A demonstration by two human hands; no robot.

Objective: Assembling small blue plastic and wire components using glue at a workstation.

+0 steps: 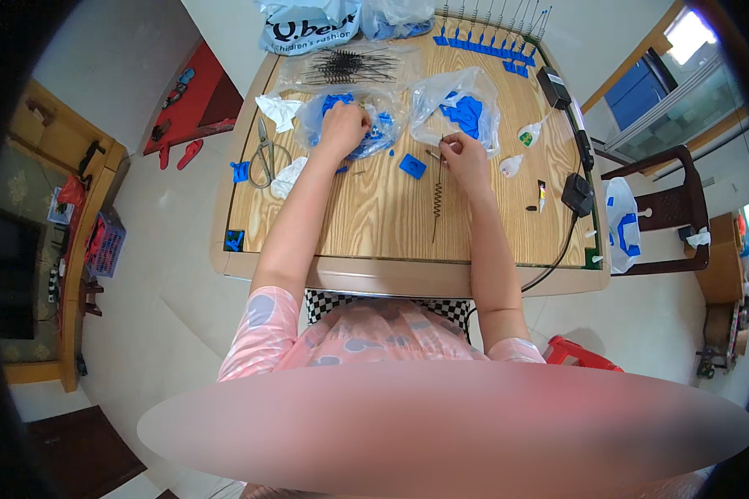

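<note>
My left hand point(345, 131) reaches over a clear plastic bag point(310, 125) that holds small blue pieces point(380, 133). Its fingers are curled downward among them, and whatever they grip is hidden. In my right hand point(464, 158), a thin dark wire with a coiled middle point(437, 200) is pinched near its top between thumb and fingers. The wire's straight end points toward me. Between my hands a blue square block point(413, 166) lies on the wooden table. Just beyond my right hand rests another clear bag point(429, 104) with a blue crumpled piece point(463, 114) in it.
Scissors point(264, 158) and white crumpled tissues point(280, 111) lie left of my left arm. A bundle of coiled wires point(349, 66) is at the back. Several wires stand upright in blue bases point(483, 48) at the far right. A black adapter point(577, 195) sits by the right edge.
</note>
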